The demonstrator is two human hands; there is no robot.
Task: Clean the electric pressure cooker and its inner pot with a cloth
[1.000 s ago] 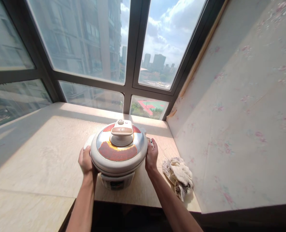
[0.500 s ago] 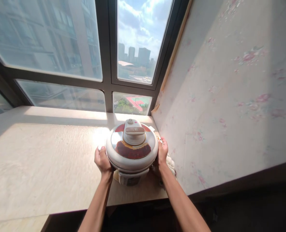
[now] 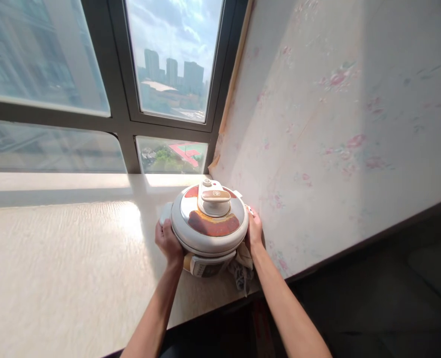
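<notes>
A round white electric pressure cooker (image 3: 210, 243) with a silver and reddish-brown lid is at the right end of the window sill, close to the wall. On its lid sits a beige handle (image 3: 216, 196), and a control panel faces me at the front. My left hand (image 3: 169, 242) is closed on the cooker's left side, at the side grip below the rim. On the opposite side my right hand (image 3: 255, 227) is closed on the right grip. The fingers of both hands are partly hidden behind the cooker.
A bunched cloth (image 3: 241, 272) lies by the cooker's right front, near the sill's edge. The pale sill (image 3: 74, 268) stretches to the left. Dark window frames (image 3: 120, 114) stand behind, and a floral-papered wall (image 3: 298, 209) rises on the right.
The view has swung to the right. The cooker, with both hands still on it, has shifted toward the wall and turned slightly, and more of the cloth shows by its right front.
</notes>
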